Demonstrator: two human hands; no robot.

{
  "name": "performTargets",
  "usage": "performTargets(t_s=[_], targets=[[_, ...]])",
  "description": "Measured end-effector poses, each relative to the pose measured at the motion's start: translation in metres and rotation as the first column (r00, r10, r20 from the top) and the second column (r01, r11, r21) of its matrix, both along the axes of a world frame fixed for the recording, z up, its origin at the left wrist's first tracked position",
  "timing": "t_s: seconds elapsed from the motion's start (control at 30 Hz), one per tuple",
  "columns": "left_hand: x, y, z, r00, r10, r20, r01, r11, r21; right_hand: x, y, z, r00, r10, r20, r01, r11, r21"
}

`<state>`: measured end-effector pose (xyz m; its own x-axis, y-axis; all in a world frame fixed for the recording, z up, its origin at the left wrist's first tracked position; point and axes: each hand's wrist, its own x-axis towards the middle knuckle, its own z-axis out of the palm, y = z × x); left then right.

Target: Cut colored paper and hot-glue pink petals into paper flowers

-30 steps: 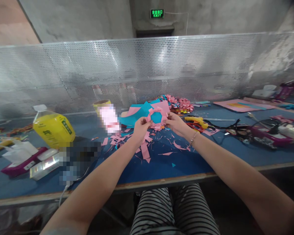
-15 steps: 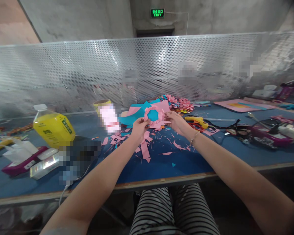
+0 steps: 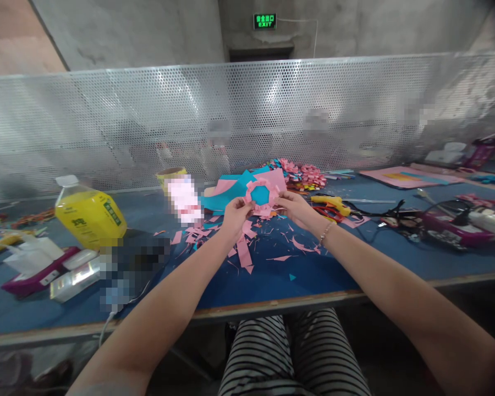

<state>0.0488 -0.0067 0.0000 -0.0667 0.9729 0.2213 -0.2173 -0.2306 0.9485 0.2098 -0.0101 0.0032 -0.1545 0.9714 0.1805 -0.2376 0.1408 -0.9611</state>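
Above the table I hold up a ring of folded pink paper (image 3: 268, 209), and blue shows through its many-sided opening. My left hand (image 3: 236, 215) pinches the ring's lower left edge between thumb and fingers. At its right edge, my right hand (image 3: 292, 207) grips it the same way. Behind the ring lie blue paper sheets (image 3: 225, 192) and a pink sheet (image 3: 277, 177). Pink paper scraps (image 3: 244, 254) are strewn on the table below my hands.
A pile of pink and blue paper pieces (image 3: 305, 173) lies at the back. Yellow-handled tool (image 3: 333, 204) is right of my hands. A yellow-liquid jug (image 3: 91, 217), a tissue pack (image 3: 41, 269) and a lit phone (image 3: 184, 199) stand left. A perforated metal screen (image 3: 247, 110) closes the back.
The paper ring has shifted slightly to the right and turned a little in my hands. My right fingers have closed in nearer its lower right edge.
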Motion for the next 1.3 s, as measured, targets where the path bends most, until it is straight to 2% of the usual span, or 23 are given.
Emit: performTargets(t_s=[0.33,0.7,0.87,1.0,1.3], targets=[[0.0,0.0,-0.002,0.997,-0.027,-0.065,0.029,0.999,0.042,0.002,0.007,-0.006,0.99,-0.077,0.121,0.071,0.996,0.056],[0.003,-0.003,-0.003,0.99,-0.093,-0.109,0.104,0.99,0.095,0.002,0.008,-0.006,0.989,-0.086,0.121,0.078,0.995,0.068],[0.0,0.001,-0.006,0.99,-0.012,-0.141,0.026,0.995,0.092,0.002,0.006,-0.004,0.993,-0.033,0.112,0.031,0.999,0.02],[-0.001,0.004,-0.006,0.986,-0.001,-0.168,0.016,0.996,0.089,0.003,0.007,-0.005,0.995,-0.013,0.099,0.009,0.999,0.036],[-0.003,0.007,-0.008,0.985,0.036,-0.167,-0.019,0.995,0.101,0.005,0.009,-0.009,0.976,-0.028,0.217,0.014,0.998,0.067]])
